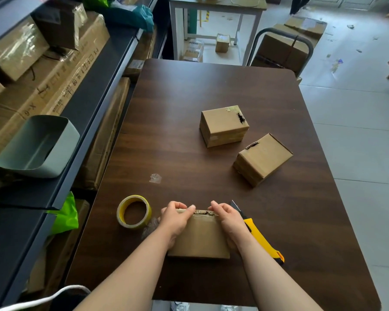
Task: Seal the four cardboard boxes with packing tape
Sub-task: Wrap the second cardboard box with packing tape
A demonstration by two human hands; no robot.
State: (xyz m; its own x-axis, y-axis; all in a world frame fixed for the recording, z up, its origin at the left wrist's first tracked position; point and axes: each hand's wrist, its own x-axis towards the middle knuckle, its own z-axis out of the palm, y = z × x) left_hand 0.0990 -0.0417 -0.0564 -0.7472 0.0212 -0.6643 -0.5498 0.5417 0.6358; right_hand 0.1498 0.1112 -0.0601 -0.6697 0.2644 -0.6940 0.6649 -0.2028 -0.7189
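1. The near box sits on the dark wood-grain worktop at its near edge, about midway across, plain top face up.
2. The left hand grips the box's left side. Its fingers curl over the far top edge and the thumb lies along that edge.
3. The right hand grips the right side the same way, fingers curled over the far edge. The two thumbs point at each other with a short gap between them, and a ragged, torn strip of cardboard shows in that gap.
4. The tape roll, yellowish, lies flat just left of the left hand. Crumpled clear film trails from its near right side.
5. A yellow utility knife lies just right of the right hand, blade end pointing far and left.
6. The middle box stands farther back with a dark tear at its far right top corner.
7. The right box sits near it, turned at an angle, torn on its far left top edge.
8. A small tape scrap lies on the bare wood between the roll and the middle box.
9. A grey bin rests on the shelf to the left.
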